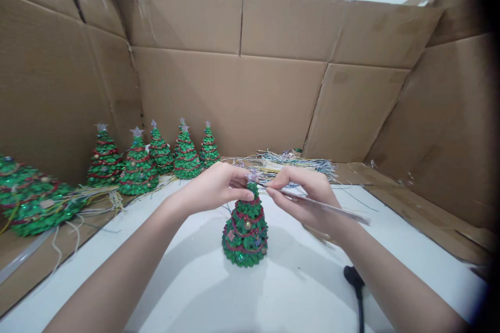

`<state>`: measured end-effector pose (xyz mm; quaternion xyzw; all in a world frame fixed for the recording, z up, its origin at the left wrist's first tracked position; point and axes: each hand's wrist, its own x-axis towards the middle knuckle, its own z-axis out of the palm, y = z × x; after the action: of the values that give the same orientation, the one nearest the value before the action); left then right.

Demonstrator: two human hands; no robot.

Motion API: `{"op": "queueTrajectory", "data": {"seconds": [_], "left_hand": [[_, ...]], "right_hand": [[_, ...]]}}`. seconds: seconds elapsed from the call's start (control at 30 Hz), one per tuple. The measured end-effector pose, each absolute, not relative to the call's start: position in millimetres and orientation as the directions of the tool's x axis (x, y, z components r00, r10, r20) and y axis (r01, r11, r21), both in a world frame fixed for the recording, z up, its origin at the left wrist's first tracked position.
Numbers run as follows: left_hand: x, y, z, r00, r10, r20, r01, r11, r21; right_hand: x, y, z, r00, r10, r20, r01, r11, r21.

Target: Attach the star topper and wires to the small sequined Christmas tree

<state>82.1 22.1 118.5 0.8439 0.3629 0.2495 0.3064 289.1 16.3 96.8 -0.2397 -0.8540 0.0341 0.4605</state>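
A small green Christmas tree figurine [246,234] stands upright on the white tabletop, with red garlands and tiny ornaments. A pale translucent star [253,176] sits at its top. My left hand [216,187] is closed on the upper part of the tree, thumb in front and fingers behind. In my right hand [304,192], pinched like a pencil, is a thin silvery tool that looks like tweezers [332,208]. Its tip points at the treetop just under the star. Whether the tip touches the tree cannot be made out.
Several finished-looking trees [138,166] stand at the back left; a larger-looking one [35,197] leans at the left edge. Loose wires [297,164] lie in a heap behind my hands. A black plug with cable [355,278] lies front right. Cardboard walls [281,99] enclose the table.
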Motion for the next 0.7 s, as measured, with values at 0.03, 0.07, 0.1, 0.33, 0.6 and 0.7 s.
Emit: {"op": "queueTrajectory", "data": {"seconds": [0.03, 0.07, 0.1, 0.33, 0.6, 0.7], "left_hand": [[82, 22, 118, 0.613, 0.765, 0.198, 0.46, -0.549, 0.698], [82, 22, 118, 0.612, 0.766, 0.199, 0.463, -0.55, 0.695], [82, 22, 118, 0.608, 0.768, 0.202, 0.469, -0.553, 0.689], [82, 22, 118, 0.601, 0.766, 0.227, 0.483, -0.574, 0.661], [82, 22, 118, 0.602, 0.763, 0.237, 0.473, -0.579, 0.664], [82, 22, 118, 0.6, 0.762, 0.243, 0.466, -0.581, 0.667]], "right_hand": [[290, 17, 97, -0.457, 0.426, 0.781, 0.377, 0.888, -0.264], [290, 18, 97, -0.456, 0.414, 0.788, 0.377, 0.892, -0.25], [291, 18, 97, -0.459, 0.41, 0.789, 0.38, 0.893, -0.243], [285, 20, 91, -0.492, 0.373, 0.787, 0.394, 0.901, -0.181], [276, 11, 86, -0.563, 0.237, 0.792, 0.519, 0.847, 0.116], [271, 3, 86, -0.579, 0.26, 0.772, 0.588, 0.79, 0.176]]}}
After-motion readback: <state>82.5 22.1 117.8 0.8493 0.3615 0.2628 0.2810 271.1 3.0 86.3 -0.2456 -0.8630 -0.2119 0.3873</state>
